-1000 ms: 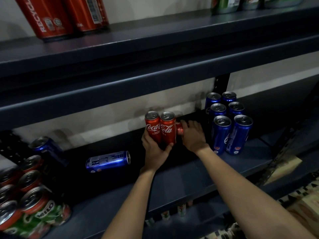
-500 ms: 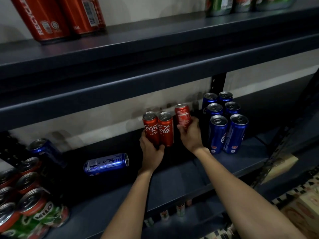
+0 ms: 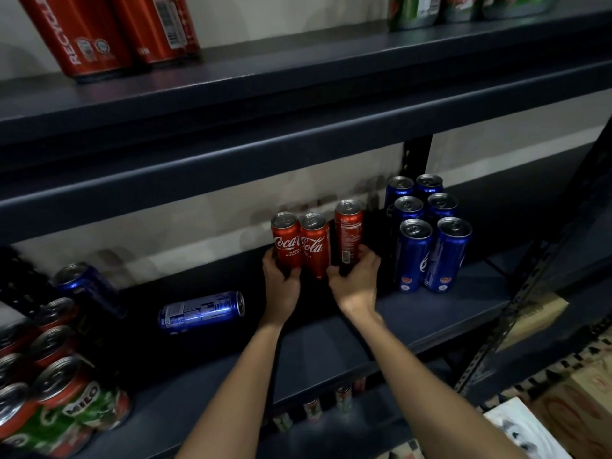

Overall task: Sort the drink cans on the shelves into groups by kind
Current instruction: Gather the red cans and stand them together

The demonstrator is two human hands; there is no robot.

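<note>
Both forearms reach forward and up into the middle shelf (image 3: 430, 313), wrists close together, palms facing each other. Left hand (image 3: 281, 279) wraps the base of the left Coca-Cola can (image 3: 286, 240), thumb across its front, fingers curled behind. Right hand (image 3: 356, 276) grips the lower half of a third red can (image 3: 347, 231), fingers curled round its right side, thumb on the near face; label side turned so the nutrition text faces out. That can stands upright just right of the middle Coca-Cola can (image 3: 313, 243), a thin dark gap between them. Cannot tell if its base touches the shelf, hand hides it. The two Coca-Cola cans stand upright, touching side by side.

Right of the hands, six blue cans (image 3: 427, 233) stand upright in a tight two-wide block, near but apart from the red group. Left of the hands, one blue can (image 3: 202, 309) lies on its side on the shelf, top toward the right. Further left another blue can (image 3: 84, 286) leans tilted. Bottom left corner: cluster of Milo cans (image 3: 49, 395), red and green, tops up. Upper shelf (image 3: 298, 71) carries red cans (image 3: 109, 31) at left, green cans (image 3: 414, 9) at right, both cut off by frame edge.
</note>
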